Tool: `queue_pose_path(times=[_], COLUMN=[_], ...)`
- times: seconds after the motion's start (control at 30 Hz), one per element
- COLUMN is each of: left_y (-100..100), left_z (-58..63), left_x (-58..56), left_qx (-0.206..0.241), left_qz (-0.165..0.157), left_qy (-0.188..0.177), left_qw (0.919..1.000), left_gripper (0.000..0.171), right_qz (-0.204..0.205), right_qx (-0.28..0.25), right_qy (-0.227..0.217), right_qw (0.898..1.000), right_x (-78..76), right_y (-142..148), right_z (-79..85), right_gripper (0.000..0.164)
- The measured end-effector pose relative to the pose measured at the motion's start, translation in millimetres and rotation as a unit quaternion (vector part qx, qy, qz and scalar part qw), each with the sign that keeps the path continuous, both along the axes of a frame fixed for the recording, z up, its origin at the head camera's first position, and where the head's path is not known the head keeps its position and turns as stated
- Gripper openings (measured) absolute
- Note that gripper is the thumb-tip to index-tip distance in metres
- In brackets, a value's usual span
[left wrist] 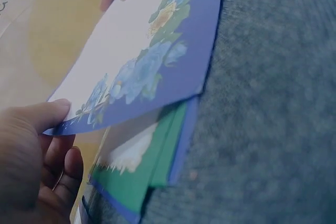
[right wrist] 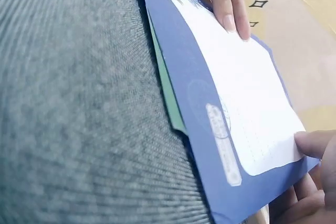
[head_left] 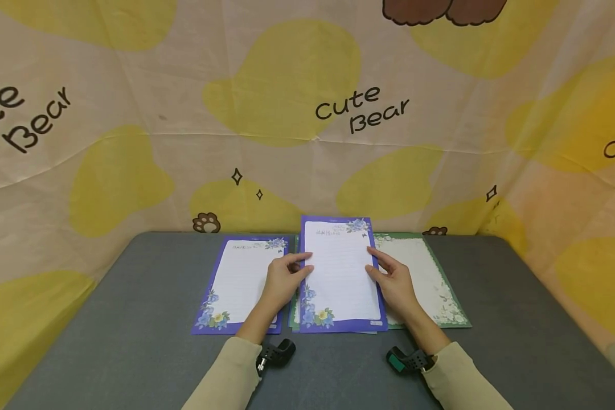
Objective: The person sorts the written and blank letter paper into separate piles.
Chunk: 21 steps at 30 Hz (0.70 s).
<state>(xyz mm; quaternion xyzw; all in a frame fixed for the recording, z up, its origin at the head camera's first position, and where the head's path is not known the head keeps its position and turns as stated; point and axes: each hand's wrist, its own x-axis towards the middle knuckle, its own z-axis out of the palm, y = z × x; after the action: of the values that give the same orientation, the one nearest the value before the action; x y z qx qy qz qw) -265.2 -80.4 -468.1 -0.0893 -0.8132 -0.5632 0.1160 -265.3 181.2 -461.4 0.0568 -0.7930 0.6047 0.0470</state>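
A sheet of lined letter paper (head_left: pixel 340 279) with a blue-violet border and blue flowers is held up slightly between both hands. My left hand (head_left: pixel 282 279) pinches its left edge, thumb on top; the left wrist view shows that thumb (left wrist: pixel 55 113) on the paper and fingers beneath. On the opposite edge my right hand (head_left: pixel 397 285) pinches with its thumb (right wrist: pixel 314 142) over the sheet. Beneath lie green-bordered sheets (left wrist: pixel 126 187), mostly hidden. A similar violet-bordered sheet (head_left: pixel 236 273) lies to the left, partly behind my left hand.
A green-bordered sheet with white flowers (head_left: pixel 430 279) lies at the right, partly covered by the held sheet and right hand. The papers are on a dark grey table (head_left: pixel 148 319). Behind its far edge hangs a patterned cloth (head_left: pixel 287 165).
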Motion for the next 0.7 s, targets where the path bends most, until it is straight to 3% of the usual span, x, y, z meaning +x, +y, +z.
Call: queue_pose_path(times=[0.17, 0.3, 0.5, 0.7], left_y=[-0.8, -5.2, -19.7, -46.7], left_z=[5.0, 11.1, 29.4, 52.3], left_x=[1.8, 2.2, 0.9, 8.0], left_qx=[0.006, -0.009, -0.030, -0.071], left_qz=[0.007, 0.006, -0.014, 0.003], left_qy=[0.000, -0.004, -0.033, -0.052], left_qw=[1.0000, 0.9999, 0.9989, 0.9961], left_gripper=[0.029, 0.030, 0.031, 0.032], right_qz=[-0.031, -0.030, 0.004, 0.067], right_qx=[0.003, 0.004, 0.006, 0.020], right_qy=[-0.005, -0.004, -0.007, -0.017], right_qw=[1.000, 1.000, 1.000, 0.997], right_x=[0.5, 1.1, 4.3, 11.4], right_y=[-0.1, -0.4, -1.0, -14.6], right_z=[2.3, 5.2, 17.0, 37.0], right_gripper=[0.042, 0.041, 0.043, 0.044])
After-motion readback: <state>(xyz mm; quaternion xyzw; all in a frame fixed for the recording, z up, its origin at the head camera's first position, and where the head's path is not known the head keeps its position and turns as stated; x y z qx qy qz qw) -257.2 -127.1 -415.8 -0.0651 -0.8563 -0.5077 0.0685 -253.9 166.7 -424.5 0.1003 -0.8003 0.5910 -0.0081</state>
